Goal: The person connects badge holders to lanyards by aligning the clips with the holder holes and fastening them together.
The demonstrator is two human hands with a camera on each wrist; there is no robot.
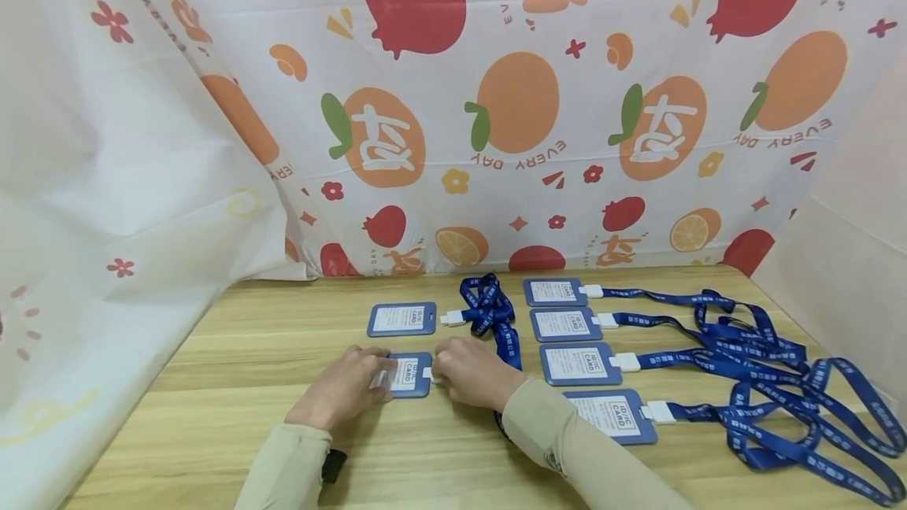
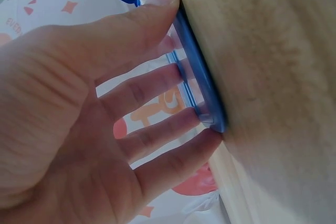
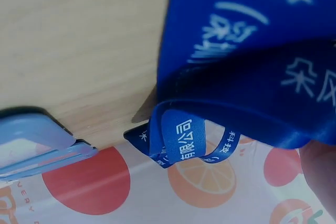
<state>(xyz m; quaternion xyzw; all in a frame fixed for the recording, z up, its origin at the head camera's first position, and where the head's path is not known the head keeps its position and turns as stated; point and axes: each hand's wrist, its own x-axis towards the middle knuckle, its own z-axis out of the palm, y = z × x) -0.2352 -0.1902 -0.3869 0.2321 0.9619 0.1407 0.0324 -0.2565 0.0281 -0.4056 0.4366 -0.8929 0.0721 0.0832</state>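
Observation:
My left hand [image 1: 347,384] holds a blue ID badge holder [image 1: 418,384] flat near the tabletop. In the left wrist view the thumb lies along the near edge of this badge holder [image 2: 202,72], and spread fingertips reach its other edges. At the slotted end, my right hand [image 1: 471,368] pinches the white clip [image 1: 427,373] of a lanyard; the fingers hide most of the clip. A blue lanyard strap [image 1: 508,345] trails behind the right hand, and the printed strap [image 3: 210,77] fills much of the right wrist view.
Behind lies another badge holder [image 1: 401,319], with a white lanyard clip [image 1: 453,318] and a bunched blue lanyard [image 1: 489,309] beside it. Several badge holders with lanyards attached, such as this one [image 1: 577,363], form a column at right. A fruit-print cloth [image 1: 453,195] hangs behind the wooden table [image 1: 212,384].

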